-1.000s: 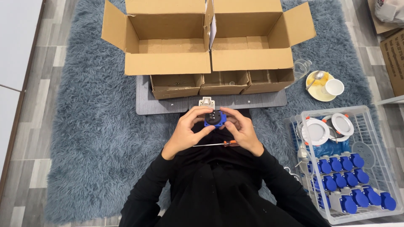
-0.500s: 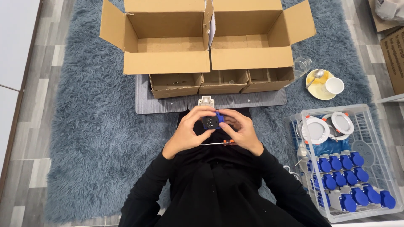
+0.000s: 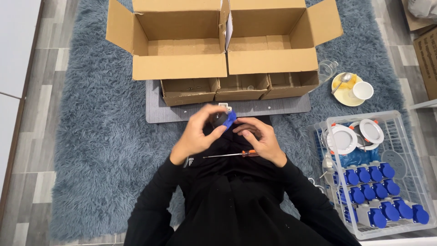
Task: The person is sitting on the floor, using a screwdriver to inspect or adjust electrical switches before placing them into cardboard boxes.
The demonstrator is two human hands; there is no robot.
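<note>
While the left hand (image 3: 196,133) grips it, fingers half-hide the blue-lidded part (image 3: 224,120).

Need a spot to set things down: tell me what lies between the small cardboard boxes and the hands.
In the head view, only a bare strip of the grey board lies between the small cardboard boxes and the hands.

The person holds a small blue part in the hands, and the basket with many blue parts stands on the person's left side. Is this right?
Not quite. The head view shows the basket with the blue parts on the person's right side, not the left. The rest is right: the left hand and right hand hold a small blue part.
</note>
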